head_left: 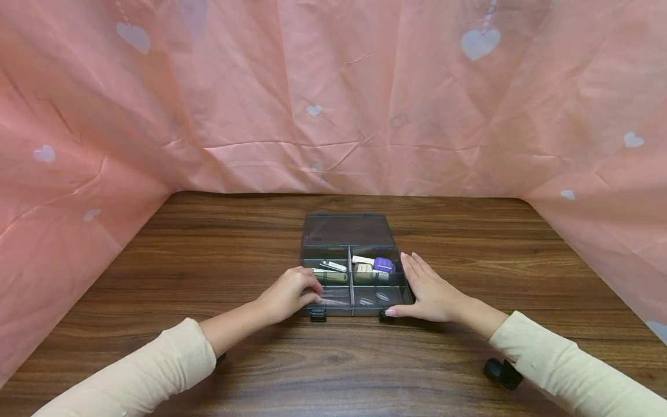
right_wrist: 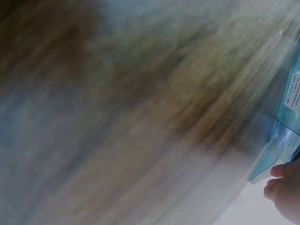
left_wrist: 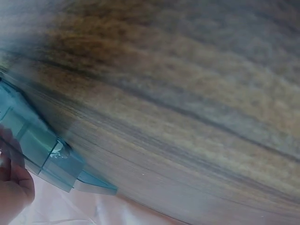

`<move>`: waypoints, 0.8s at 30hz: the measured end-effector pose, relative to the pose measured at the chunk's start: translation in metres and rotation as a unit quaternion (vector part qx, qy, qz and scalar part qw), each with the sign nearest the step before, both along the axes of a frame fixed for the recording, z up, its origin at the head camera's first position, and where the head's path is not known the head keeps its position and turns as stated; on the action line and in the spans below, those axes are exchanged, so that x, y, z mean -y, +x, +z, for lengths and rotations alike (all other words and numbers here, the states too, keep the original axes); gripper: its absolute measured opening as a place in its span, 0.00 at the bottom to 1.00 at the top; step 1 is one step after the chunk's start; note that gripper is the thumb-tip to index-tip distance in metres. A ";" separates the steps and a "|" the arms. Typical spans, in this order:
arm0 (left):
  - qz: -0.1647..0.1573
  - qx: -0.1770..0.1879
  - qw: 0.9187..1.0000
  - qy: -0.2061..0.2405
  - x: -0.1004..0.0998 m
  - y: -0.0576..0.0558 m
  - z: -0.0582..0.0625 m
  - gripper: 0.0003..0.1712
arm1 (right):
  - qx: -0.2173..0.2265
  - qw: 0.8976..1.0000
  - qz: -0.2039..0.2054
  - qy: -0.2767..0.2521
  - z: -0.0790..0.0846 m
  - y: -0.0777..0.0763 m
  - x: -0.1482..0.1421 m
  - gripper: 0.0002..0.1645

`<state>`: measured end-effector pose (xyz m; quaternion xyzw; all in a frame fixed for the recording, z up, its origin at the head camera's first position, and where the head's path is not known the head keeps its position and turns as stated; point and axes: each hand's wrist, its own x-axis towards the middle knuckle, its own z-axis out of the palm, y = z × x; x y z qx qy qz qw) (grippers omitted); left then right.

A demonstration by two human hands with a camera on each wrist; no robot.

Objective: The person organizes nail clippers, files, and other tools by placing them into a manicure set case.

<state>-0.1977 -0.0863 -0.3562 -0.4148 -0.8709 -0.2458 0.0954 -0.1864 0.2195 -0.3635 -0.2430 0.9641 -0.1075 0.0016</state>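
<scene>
A dark translucent divided box (head_left: 352,311) stands on the table with its lid (head_left: 348,230) folded back. My left hand (head_left: 292,294) reaches over its left wall, thumb and fingertips pinching a thin clear strip (head_left: 336,302) in the front-left compartment. My right hand (head_left: 432,294) rests along the right wall, fingers straight, thumb at the front clasp. Two clear oval pieces (head_left: 383,296) lie in the front-right compartment. Behind them are a purple nail polish bottle (head_left: 384,265) and a pale bottle with a white cap (head_left: 363,260). A nail clipper (head_left: 333,266) lies in the back-left compartment.
The wooden table (head_left: 250,231) is enclosed by a pink curtain (head_left: 333,75) with white hearts at the back and sides. A black device (head_left: 502,373) sits beneath the right sleeve. A printed label (right_wrist: 293,93) shows on the box's side in the right wrist view.
</scene>
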 end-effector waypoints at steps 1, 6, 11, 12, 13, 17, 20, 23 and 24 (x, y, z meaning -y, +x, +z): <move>0.000 0.002 1.000 0.002 0.000 0.000 0.000 0.03 | 0.001 1.000 0.000 0.000 0.000 0.000 0.000 0.69; 0.009 0.009 0.999 0.035 0.002 0.000 0.000 0.04 | 0.005 1.000 -0.002 -0.003 0.000 0.000 0.000 0.69; 0.044 -0.003 0.995 0.089 0.007 0.000 0.002 0.06 | 0.006 1.000 -0.001 -0.003 0.001 0.000 0.000 0.69; 0.054 -0.006 0.994 0.097 0.008 0.001 0.003 0.06 | 0.007 1.000 -0.001 -0.002 0.001 0.000 0.001 0.69; 0.063 -0.009 0.993 0.104 0.009 0.000 0.003 0.07 | 0.009 1.000 -0.002 -0.003 0.001 0.000 0.001 0.69; 0.096 -0.026 0.988 0.121 0.015 -0.001 0.007 0.09 | 0.013 1.000 -0.006 0.002 0.003 0.000 0.000 0.70; 0.112 -0.053 0.985 0.120 0.020 -0.001 0.009 0.11 | 0.006 1.000 -0.007 0.011 0.005 0.001 0.000 0.71; 0.123 -0.084 0.984 0.099 0.026 -0.002 0.012 0.15 | -0.006 1.000 -0.009 0.012 0.009 0.002 -0.002 0.70; 0.130 -0.090 0.984 0.087 0.027 -0.001 0.012 0.17 | -0.010 1.000 -0.011 0.009 0.011 0.003 -0.003 0.70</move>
